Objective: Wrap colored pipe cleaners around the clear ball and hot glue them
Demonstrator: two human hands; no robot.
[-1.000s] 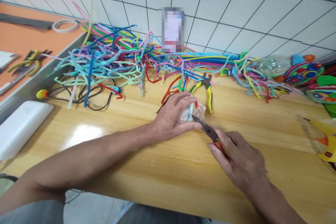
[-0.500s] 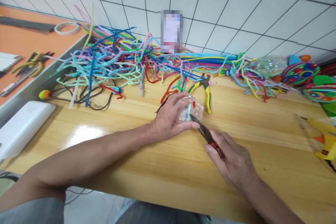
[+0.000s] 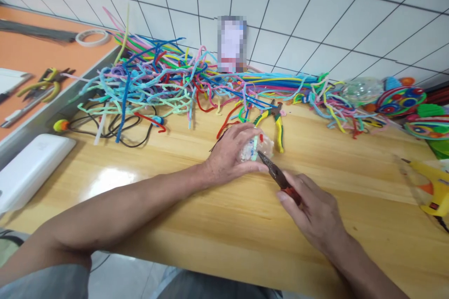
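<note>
My left hand (image 3: 229, 156) is closed around a clear, rounded plastic piece (image 3: 267, 146) with a pale green strip and small red and blue bits on it. Part of that piece lies hidden under my fingers. In my right hand (image 3: 314, 208) are needle-nose pliers (image 3: 275, 171) with red handles. Their tips touch or nearly touch the pale green strip; I cannot tell if the jaws grip it. Just beyond the plastic piece, yellow-and-green-handled pliers (image 3: 279, 133) lie on the wooden table (image 3: 196, 224).
Tangled coloured pipe cleaners (image 3: 150, 79) fill the back. A blurred phone (image 3: 232, 44) leans on the tiled wall. A white box-like device (image 3: 38, 166) sits at left, a yellow glue gun (image 3: 430, 184) at right. Decorated colourful pieces (image 3: 400, 103) stand at the back right.
The pliers' tips have shifted slightly along the green strip, and my right hand moved a little left and then back. My left hand keeps its hold. The view has tilted slightly.
</note>
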